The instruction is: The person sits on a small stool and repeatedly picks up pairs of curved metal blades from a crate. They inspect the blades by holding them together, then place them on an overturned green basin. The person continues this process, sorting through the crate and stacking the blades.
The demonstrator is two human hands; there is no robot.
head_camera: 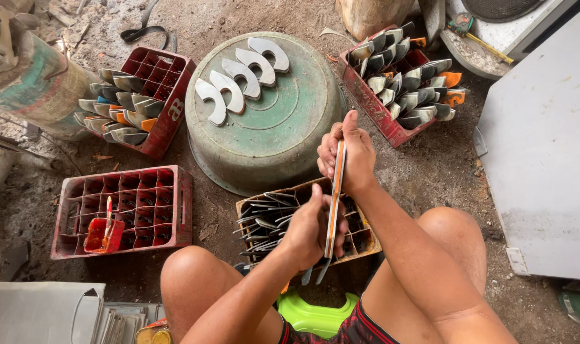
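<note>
Both my hands hold one long, thin orange-edged metal piece (334,197) upright in front of me. My right hand (348,153) grips its top end and my left hand (312,226) grips its lower part. Its bottom tips stick out below my left hand. Under my hands stands a brown crate (361,241) filled with several flat metal blades. Beyond it lies an upturned green basin (274,137) with several curved grey metal blades (242,79) laid in a row on top.
A red crate (175,111) at the upper left and another (373,105) at the upper right hold several finished blades. A near-empty red crate (178,204) holds a small red cup (103,234). A grey panel (538,159) lies on the right. A green stool (315,315) sits between my knees.
</note>
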